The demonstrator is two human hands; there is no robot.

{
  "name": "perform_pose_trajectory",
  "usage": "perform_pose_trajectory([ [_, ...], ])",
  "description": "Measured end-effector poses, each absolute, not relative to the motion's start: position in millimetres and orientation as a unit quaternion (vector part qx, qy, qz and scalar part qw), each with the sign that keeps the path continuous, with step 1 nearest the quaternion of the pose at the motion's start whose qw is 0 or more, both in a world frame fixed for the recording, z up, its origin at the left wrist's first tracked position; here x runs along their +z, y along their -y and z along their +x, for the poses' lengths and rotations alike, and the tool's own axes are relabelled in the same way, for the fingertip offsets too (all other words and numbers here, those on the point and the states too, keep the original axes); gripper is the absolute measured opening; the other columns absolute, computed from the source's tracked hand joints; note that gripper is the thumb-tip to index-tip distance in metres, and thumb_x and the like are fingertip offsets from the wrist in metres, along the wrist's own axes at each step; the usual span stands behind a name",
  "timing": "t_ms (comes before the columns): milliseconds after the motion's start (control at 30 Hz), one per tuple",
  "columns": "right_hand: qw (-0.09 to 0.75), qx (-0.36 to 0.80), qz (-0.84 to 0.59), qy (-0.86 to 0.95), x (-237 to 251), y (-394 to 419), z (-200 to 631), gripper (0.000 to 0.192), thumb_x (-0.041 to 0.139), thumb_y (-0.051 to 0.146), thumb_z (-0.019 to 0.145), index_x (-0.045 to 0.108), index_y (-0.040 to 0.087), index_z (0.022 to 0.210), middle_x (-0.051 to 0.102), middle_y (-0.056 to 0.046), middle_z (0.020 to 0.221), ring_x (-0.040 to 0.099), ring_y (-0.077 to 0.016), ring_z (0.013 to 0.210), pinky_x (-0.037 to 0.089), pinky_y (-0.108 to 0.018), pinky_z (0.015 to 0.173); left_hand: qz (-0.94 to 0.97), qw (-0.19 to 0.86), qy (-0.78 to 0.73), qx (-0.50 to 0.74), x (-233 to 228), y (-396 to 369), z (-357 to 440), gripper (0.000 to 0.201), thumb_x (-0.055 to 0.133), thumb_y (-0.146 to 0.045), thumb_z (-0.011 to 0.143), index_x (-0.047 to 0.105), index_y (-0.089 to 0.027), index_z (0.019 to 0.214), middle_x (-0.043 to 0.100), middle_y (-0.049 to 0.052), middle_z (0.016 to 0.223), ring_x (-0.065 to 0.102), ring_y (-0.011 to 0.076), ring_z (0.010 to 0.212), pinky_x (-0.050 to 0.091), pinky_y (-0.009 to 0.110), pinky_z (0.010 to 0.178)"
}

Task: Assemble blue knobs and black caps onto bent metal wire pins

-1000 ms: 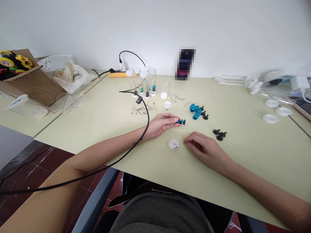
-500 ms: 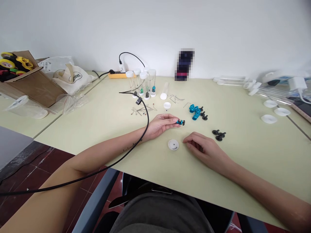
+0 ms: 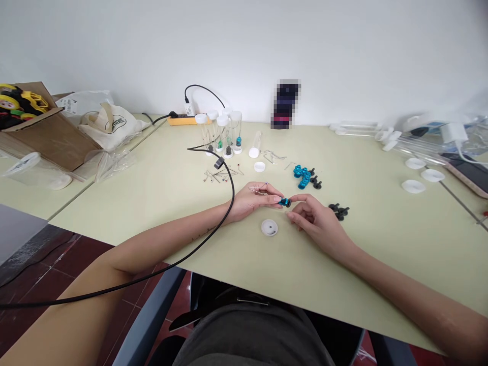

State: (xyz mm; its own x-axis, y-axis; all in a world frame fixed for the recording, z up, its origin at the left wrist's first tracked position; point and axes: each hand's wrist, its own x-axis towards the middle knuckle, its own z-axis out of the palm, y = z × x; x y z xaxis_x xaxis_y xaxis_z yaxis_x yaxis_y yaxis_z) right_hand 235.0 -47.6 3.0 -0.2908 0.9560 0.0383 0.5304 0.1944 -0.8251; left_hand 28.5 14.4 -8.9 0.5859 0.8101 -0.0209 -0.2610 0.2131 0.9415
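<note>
My left hand (image 3: 254, 199) pinches a small blue metal part with a black disc end (image 3: 284, 202) between thumb and fingers. A thin metal rod (image 3: 257, 191) also sticks out along its fingers. My right hand (image 3: 322, 221) is just to the right, index finger stretched to the black disc end, thumb apart; whether the fingertip touches it, I cannot tell. Below and between the hands lies a shallow white cap (image 3: 269, 227) with tiny dark bits in it. Several blue parts (image 3: 302, 175) lie beyond, beside black disc-headed pegs (image 3: 314, 180). More black pegs (image 3: 339, 211) sit behind my right hand.
Upright clear tubes with white caps (image 3: 223, 133) stand near an orange power strip (image 3: 186, 121). Metal hex keys (image 3: 220, 174) lie scattered. A black cable (image 3: 232, 203) crosses over my left forearm. A cardboard box (image 3: 53, 137) stands left; white caps (image 3: 414, 186) lie right.
My right hand has moved up from beside the white cap to the blue part, its index finger now extended. My left hand has shifted slightly, keeping hold of the part.
</note>
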Motion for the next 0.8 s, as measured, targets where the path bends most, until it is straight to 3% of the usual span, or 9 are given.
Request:
perform_pose_trajectory([
  [300, 0.302, 0.402, -0.503, 0.703, 6.7, 44.8, 233.6, 0.025, 0.05, 0.048, 0.093, 0.053, 0.024, 0.097, 0.06, 0.002, 0.07, 0.054, -0.0134, 0.06, 0.042, -0.027, 0.059, 0.529, 0.724, -0.272, 0.35, -6.4, -14.0, 28.1, 0.03, 0.082, -0.029, 0.068, 0.071, -0.009, 0.088, 0.071, 0.007, 0.084, 0.068, 0.015, 0.079, 0.051, 0.031, 0.085],
  [467, 0.275, 0.379, -0.519, 0.715, 9.2, 46.0, 233.5, 0.04, 0.038, 0.05, 0.098, 0.056, 0.021, 0.078, 0.059, 0.0, 0.068, 0.053, -0.0134, 0.062, 0.039, -0.027, 0.061, 0.523, 0.733, -0.268, 0.343, -4.0, -12.9, 28.9, 0.031, 0.083, -0.028, 0.066, 0.07, -0.008, 0.087, 0.072, 0.008, 0.084, 0.069, 0.0166, 0.081, 0.051, 0.033, 0.086],
  [667, 0.325, 0.426, -0.503, 0.678, 6.0, 46.6, 235.4, 0.03, 0.04, 0.052, 0.097, 0.054, 0.026, 0.105, 0.062, 0.002, 0.077, 0.054, -0.0123, 0.061, 0.041, -0.025, 0.057, 0.502, 0.738, -0.273, 0.359, -4.7, -12.2, 30.0, 0.031, 0.083, -0.028, 0.065, 0.071, -0.009, 0.087, 0.071, 0.006, 0.084, 0.068, 0.0156, 0.081, 0.051, 0.034, 0.087],
  [800, 0.324, 0.43, -0.495, 0.682, 3.2, 46.4, 236.7, 0.039, 0.034, 0.054, 0.098, 0.057, 0.023, 0.095, 0.062, 0.0, 0.075, 0.053, -0.0125, 0.061, 0.041, -0.026, 0.055, 0.495, 0.741, -0.272, 0.363, -4.3, -11.7, 29.7, 0.032, 0.084, -0.028, 0.064, 0.071, -0.009, 0.086, 0.071, 0.008, 0.084, 0.068, 0.0168, 0.081, 0.05, 0.036, 0.088],
])
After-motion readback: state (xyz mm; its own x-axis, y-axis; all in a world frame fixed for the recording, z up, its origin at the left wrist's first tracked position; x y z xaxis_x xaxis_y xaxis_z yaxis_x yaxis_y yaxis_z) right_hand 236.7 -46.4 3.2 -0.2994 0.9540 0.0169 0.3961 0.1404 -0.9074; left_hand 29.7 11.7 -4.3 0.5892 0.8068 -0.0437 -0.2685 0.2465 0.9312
